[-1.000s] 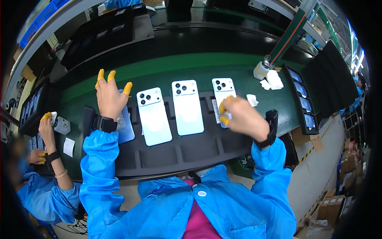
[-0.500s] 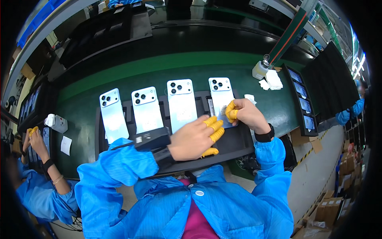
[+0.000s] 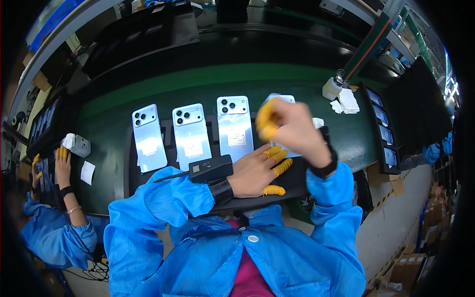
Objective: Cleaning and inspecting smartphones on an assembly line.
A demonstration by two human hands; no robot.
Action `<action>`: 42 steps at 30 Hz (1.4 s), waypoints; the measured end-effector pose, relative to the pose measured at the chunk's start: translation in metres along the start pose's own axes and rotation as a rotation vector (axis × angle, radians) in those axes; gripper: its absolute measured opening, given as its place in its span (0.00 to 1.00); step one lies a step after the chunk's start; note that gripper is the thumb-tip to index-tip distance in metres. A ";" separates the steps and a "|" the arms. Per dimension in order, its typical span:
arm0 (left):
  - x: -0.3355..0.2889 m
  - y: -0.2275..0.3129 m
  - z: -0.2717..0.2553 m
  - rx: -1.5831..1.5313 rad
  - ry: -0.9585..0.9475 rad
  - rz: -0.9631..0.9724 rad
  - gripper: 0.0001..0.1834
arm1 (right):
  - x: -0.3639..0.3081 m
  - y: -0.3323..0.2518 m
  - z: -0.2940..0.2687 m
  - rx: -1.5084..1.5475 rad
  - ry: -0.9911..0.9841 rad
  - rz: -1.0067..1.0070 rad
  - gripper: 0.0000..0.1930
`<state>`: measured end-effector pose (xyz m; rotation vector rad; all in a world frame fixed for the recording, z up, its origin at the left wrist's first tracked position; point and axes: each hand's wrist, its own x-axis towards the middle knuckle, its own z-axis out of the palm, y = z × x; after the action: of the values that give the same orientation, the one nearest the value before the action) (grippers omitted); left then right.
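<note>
Several light-blue phones lie back side up in a row on a black tray (image 3: pixel 303 182): the leftmost phone (image 3: pixel 150 144), the second phone (image 3: pixel 192 141), the third phone (image 3: pixel 234 123) and the rightmost phone (image 3: pixel 288 99). My left hand (image 3: pixel 252 173) lies flat, fingers stretched in yellow finger cots, at the lower end of the rightmost phone. Over that phone, covering most of it, my right hand (image 3: pixel 292 126) is curled with thumb and fingers together. Motion blurs it, and whatever it may pinch cannot be made out.
White wipes (image 3: pixel 348 101) and a pump bottle (image 3: pixel 332 88) stand at the back right. Beyond them is a black rack of phones (image 3: pixel 381 126). At left, a co-worker's hand (image 3: pixel 63 166) rests by another phone, near a white bottle (image 3: pixel 78 145) and a paper slip (image 3: pixel 87 172).
My right hand has risen from the rightmost phone's lower part toward its camera end. My left hand stays low by that phone. The whole view has shifted slightly.
</note>
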<state>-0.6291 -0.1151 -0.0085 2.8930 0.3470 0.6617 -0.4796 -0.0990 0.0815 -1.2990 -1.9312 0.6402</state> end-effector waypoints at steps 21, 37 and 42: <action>-0.092 0.012 -0.072 -0.041 -0.114 -0.285 0.30 | 0.017 0.016 0.057 0.182 -0.410 0.483 0.04; -0.095 0.011 -0.074 -0.216 -0.182 -0.321 0.35 | 0.037 -0.054 0.107 -0.295 -0.272 -0.348 0.14; -0.136 0.020 -0.105 -0.685 -0.104 -0.246 0.24 | 0.022 -0.054 0.125 -0.337 -0.502 -0.298 0.19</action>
<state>-0.7911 -0.1594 0.0339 2.1793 0.3653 0.4661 -0.6140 -0.1001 0.0488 -1.0705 -2.6757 0.5370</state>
